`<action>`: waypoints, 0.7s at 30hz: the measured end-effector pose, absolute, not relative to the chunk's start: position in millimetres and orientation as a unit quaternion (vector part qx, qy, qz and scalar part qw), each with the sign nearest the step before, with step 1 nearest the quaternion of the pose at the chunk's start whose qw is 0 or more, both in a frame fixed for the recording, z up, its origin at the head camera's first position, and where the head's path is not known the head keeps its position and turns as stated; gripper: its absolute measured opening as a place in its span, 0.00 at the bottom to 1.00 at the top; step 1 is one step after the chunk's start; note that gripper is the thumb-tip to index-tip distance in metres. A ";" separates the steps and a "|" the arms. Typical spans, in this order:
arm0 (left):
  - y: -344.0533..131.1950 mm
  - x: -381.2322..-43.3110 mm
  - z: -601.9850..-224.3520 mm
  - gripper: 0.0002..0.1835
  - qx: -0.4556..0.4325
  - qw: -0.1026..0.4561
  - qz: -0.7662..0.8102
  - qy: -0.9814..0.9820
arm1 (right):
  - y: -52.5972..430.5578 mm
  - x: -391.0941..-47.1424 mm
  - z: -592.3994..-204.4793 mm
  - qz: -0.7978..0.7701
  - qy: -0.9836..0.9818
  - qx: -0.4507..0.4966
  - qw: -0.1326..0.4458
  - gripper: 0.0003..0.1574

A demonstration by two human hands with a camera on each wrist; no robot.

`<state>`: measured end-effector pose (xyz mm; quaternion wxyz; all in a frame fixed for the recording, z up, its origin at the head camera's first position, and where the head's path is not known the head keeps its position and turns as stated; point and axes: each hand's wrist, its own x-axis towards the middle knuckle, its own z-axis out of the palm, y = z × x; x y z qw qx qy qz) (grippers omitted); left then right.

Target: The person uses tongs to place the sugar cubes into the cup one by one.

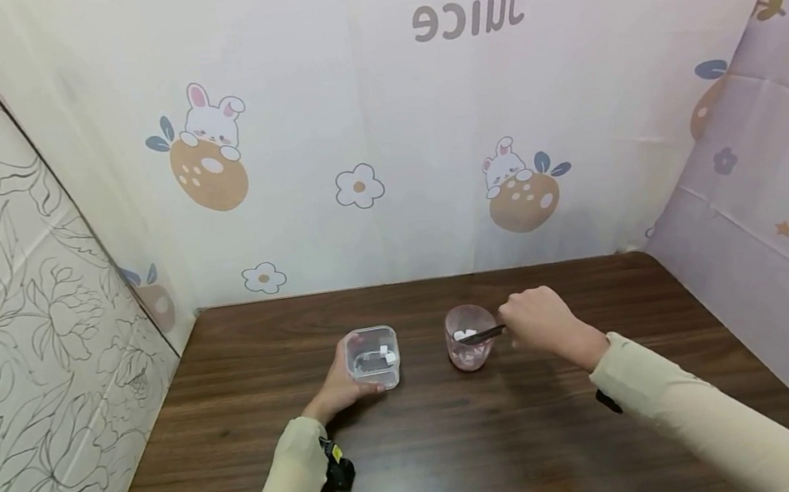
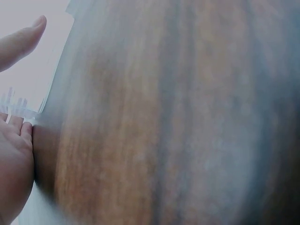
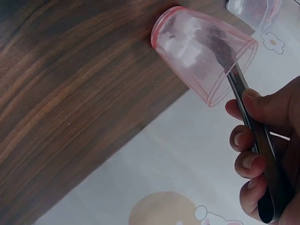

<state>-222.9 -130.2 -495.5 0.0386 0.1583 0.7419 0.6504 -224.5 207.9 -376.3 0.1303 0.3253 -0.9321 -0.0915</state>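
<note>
My left hand (image 1: 335, 390) holds a clear square plastic container (image 1: 371, 380) on the table, thumb along its near side. A couple of small white cubes (image 1: 389, 356) lie inside at its right. To the right stands a transparent pink cup (image 1: 465, 359) with several white cubes (image 3: 190, 51) in it. My right hand (image 1: 543, 324) grips a pair of dark tongs (image 3: 258, 136), whose tips reach inside the cup; whether they pinch a cube I cannot tell. In the left wrist view, the thumb and palm (image 2: 16, 164) show beside the pale container wall (image 2: 51, 61).
Both things stand on a dark wood-grain table (image 1: 426, 468), toward its back edge. Behind it hangs a pale printed cloth (image 1: 361, 116) with rabbits and flowers; more cloth closes off the left and right sides. Each wrist carries a small black camera (image 1: 339, 470).
</note>
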 end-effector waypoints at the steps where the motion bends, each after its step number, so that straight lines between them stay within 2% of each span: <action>1: -130.1 -222.7 -495.2 0.55 0.158 0.038 0.650 0.742 | 207.6 -224.6 -375.7 -0.092 -0.933 0.324 0.129 0.16; 15: -130.8 -223.1 -493.4 0.54 0.157 0.036 0.646 0.746 | 213.7 -223.4 -351.8 -0.077 -0.938 0.308 0.139 0.11; 21: -130.7 -222.7 -495.3 0.54 0.158 0.038 0.644 0.748 | 212.9 -220.7 -340.7 -0.060 -0.938 0.306 0.150 0.16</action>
